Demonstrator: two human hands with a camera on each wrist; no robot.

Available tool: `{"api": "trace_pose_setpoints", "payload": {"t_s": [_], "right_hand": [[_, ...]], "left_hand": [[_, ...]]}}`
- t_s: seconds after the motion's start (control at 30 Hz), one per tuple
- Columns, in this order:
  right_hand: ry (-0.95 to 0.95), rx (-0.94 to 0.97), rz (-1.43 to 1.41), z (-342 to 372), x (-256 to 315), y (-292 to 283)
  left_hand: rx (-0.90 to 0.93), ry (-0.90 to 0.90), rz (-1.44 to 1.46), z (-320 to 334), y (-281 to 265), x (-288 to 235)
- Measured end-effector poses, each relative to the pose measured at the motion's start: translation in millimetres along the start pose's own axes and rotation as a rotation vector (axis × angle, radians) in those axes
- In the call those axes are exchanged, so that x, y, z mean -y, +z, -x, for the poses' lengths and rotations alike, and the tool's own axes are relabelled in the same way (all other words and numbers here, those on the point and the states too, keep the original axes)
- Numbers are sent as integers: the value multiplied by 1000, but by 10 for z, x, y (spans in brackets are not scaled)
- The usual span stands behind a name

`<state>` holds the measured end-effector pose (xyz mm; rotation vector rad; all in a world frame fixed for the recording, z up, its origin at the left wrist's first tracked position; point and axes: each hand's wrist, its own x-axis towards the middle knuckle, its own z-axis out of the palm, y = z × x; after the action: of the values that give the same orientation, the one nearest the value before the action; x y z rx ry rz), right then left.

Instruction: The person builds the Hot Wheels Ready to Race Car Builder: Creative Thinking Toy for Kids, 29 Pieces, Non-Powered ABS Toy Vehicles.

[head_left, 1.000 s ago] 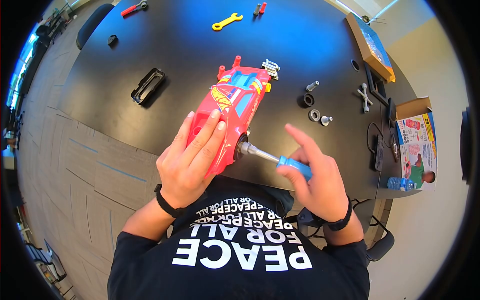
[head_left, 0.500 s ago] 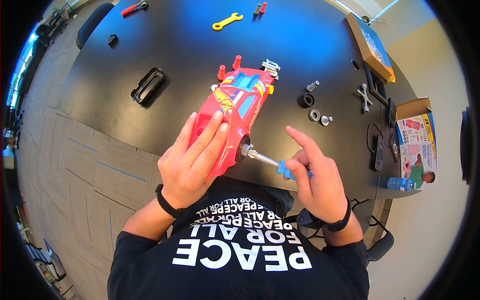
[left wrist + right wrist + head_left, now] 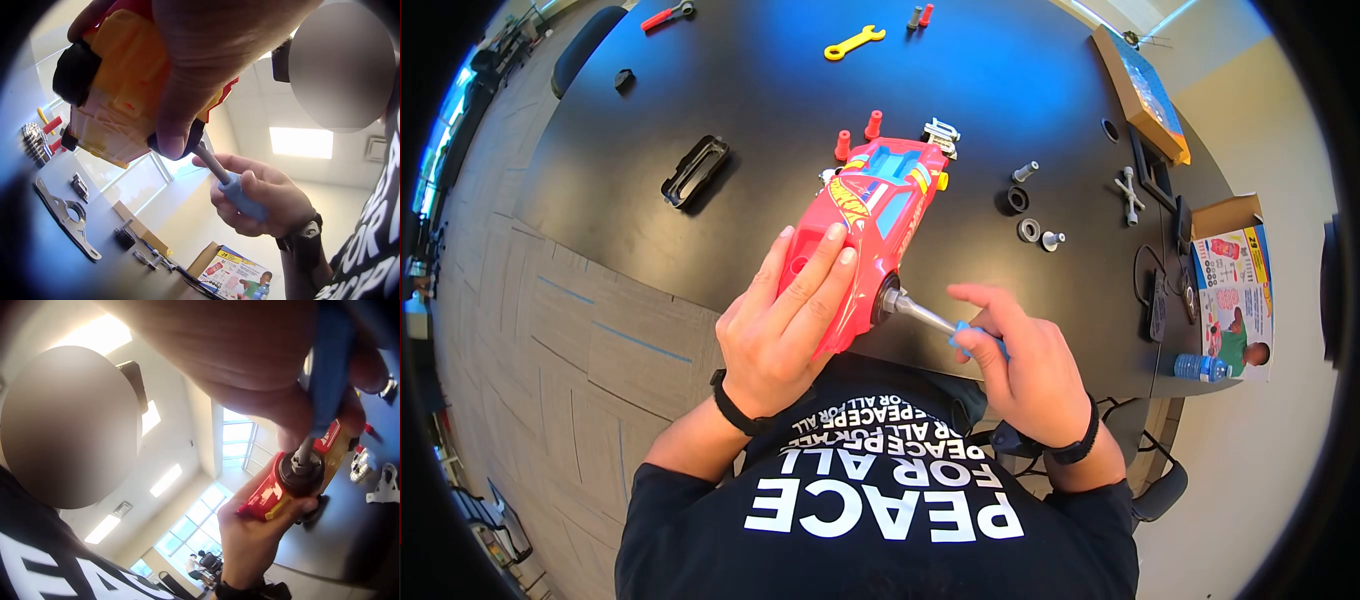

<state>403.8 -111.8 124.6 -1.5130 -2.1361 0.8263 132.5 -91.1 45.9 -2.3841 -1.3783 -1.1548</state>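
My left hand (image 3: 775, 310) grips a red toy car (image 3: 880, 210) above the near table edge, fingers spread over its body. In the left wrist view the thumb lies by a black wheel under the orange chassis (image 3: 128, 81). A grey-shafted toy screwdriver (image 3: 927, 316) is in my right hand (image 3: 1040, 370), which pinches its blue handle (image 3: 240, 197) between thumb and fingers. The index finger reaches out past the handle. At its other end the shaft meets the hub of the black wheel (image 3: 885, 298) on the car's near right side, also seen in the right wrist view.
On the dark table (image 3: 730, 90) lie a yellow wrench (image 3: 855, 43), a black frame-like part (image 3: 695, 172), red pegs (image 3: 873, 125), a chrome engine piece (image 3: 941, 138) and loose wheel parts (image 3: 1013, 201). At right are a cross wrench (image 3: 1129, 195), a toy box (image 3: 1235, 290) and a water bottle (image 3: 1202, 368).
The right hand has rolled with the screwdriver's blue handle and shifted slightly left, its index finger swinging inward. The car tilted slightly, then stayed nearly still in the left hand.
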Motion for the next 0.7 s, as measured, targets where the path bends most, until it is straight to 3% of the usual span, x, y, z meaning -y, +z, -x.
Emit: {"api": "trace_pose_setpoints", "payload": {"t_s": [0.1,0.2,0.5,0.57,0.7], "right_hand": [[-69,17,108,-19,-4,26],[-183,-85,92,-37,77,45],[58,210,-312,-117,-135,33],[368,480,-723,-160,-136,-9],[352,490,-882,-126,-190,81]], "left_hand": [[6,-6,20,1,-8,-9],[13,-11,23,1,-11,-9],[23,60,17,45,15,27],[-13,57,27,50,31,45],[-43,57,31,42,20,44]]}}
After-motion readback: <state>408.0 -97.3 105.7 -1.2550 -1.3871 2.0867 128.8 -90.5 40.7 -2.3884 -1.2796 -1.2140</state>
